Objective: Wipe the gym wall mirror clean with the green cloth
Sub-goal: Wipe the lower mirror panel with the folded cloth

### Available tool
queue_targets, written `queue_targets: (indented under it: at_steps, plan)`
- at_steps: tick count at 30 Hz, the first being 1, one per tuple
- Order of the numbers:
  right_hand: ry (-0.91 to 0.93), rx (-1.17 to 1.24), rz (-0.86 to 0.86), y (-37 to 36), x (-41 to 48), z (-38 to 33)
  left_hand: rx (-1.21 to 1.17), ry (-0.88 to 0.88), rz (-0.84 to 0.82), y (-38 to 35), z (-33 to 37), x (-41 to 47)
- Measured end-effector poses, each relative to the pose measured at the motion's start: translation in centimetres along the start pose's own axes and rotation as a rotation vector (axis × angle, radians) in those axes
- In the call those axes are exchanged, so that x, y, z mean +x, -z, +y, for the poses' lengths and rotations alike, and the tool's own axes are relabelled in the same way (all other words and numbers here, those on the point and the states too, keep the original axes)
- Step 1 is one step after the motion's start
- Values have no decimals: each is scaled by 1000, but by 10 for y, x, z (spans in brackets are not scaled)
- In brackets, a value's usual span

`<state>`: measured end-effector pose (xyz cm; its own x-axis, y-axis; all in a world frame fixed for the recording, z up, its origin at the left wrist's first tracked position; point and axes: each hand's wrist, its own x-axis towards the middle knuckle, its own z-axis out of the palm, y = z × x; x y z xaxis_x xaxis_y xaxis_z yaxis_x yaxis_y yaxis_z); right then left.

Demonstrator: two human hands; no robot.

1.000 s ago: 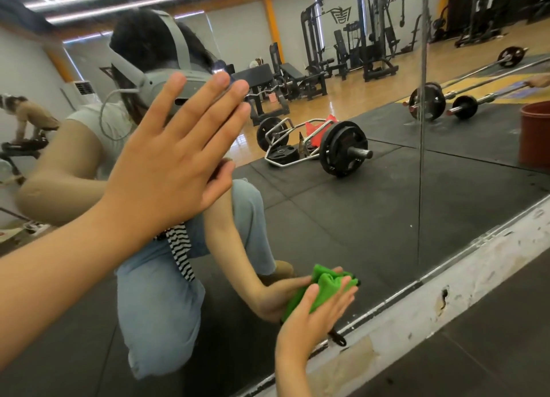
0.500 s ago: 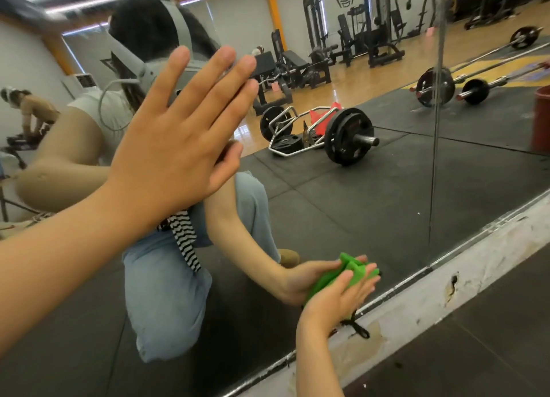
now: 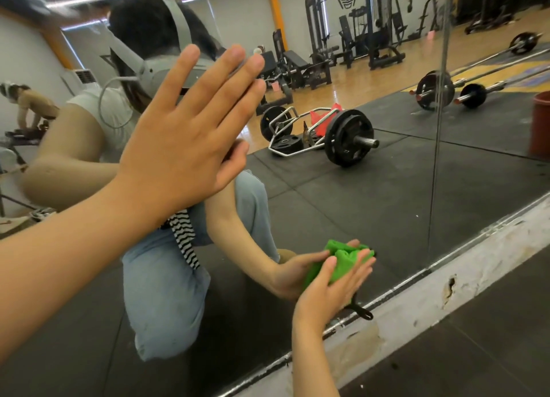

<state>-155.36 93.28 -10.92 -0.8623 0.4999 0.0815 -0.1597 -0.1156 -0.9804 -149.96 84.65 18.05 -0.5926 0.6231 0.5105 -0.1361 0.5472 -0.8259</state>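
Observation:
The gym wall mirror (image 3: 387, 206) fills most of the view and reflects a crouching person and the gym behind. My left hand (image 3: 184, 141) lies flat against the glass, fingers straight and spread upward. Low down near the mirror's bottom edge, my right hand (image 3: 330, 286) presses the bunched green cloth (image 3: 342, 262) against the glass with straight fingers. A short black loop (image 3: 361, 309) hangs from under the cloth.
A worn white ledge (image 3: 422, 301) runs along the mirror's foot, with dark rubber floor (image 3: 476, 352) in front of it. A vertical seam (image 3: 436, 158) splits the mirror panels at right. Reflected are a loaded trap bar, barbells, machines and a red bucket.
My right hand has slid the green cloth to the right along the lower glass. My left hand has stayed flat on the mirror.

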Motion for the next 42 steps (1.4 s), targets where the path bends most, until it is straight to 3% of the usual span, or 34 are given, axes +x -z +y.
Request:
queue_targets:
  at_steps: [7, 9, 12, 15, 21, 28, 34, 39, 40, 42]
  plan:
    - [-245, -4, 55, 5, -7, 15, 20, -15, 7, 1, -1, 1]
    - [-182, 33, 18, -1, -15, -6, 13, -10, 9, 1, -1, 0]
    - [69, 68, -68, -14, -31, -42, 9, -3, 6, 0, 0, 1]
    - [279, -6, -99, -13, -22, -33, 16, 2, 4, 1, 0, 1]
    - [38, -14, 0, -6, -16, -6, 26, -10, 11, 2, 0, 2]
    - [399, -45, -76, -19, -8, -57, 32, -4, 1, 3, 0, 2]
    - [276, 8, -22, -19, 4, -63, 40, -5, 18, 2, 0, 3]
    - [743, -80, -166, -30, -14, -111, 38, -6, 6, 3, 1, 3]
    - [769, -95, -153, -30, -1, -113, 40, -9, 2, 4, 1, 3]
    - [636, -74, -84, -27, 28, -108, 42, -7, 1, 3, 0, 3]
